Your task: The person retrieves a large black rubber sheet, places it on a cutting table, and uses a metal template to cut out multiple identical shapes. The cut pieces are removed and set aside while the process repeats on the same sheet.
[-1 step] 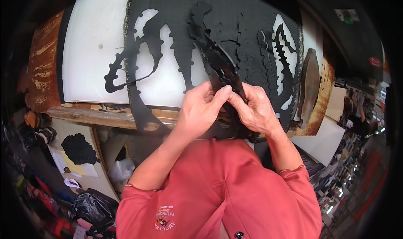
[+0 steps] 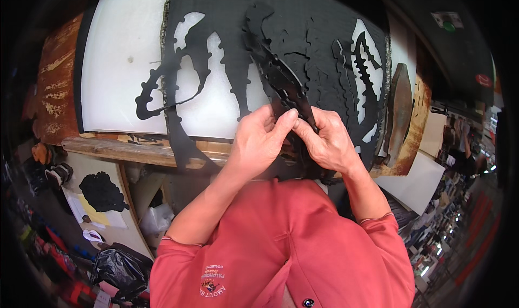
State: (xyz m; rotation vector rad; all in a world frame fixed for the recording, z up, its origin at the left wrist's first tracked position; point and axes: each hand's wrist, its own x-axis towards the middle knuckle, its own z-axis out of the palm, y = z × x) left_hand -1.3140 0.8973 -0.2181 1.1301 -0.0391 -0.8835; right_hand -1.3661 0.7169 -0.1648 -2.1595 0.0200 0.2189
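Observation:
My left hand [image 2: 258, 145] and my right hand [image 2: 328, 141] meet over the near edge of the table. Both are closed, thumbs almost touching, around a long bundle of black notched strips [image 2: 282, 81]. The strips look thin and glossy, with small tabs along their edges; I cannot tell how many there are. From my fingers the bundle slants up and away over a black sheet [image 2: 216, 0]. Openings with scalloped outlines are cut through this sheet. Its lower ends, between and below my hands, are dark and partly hidden.
A white board [image 2: 124, 65] lies under the sheet. A loose notched black offcut [image 2: 145, 100] rests at left. On the right is a tapered wooden block [image 2: 399, 105]. Below the table's wooden edge [image 2: 119, 150], a crumpled black piece [image 2: 102, 192] lies on a lower surface.

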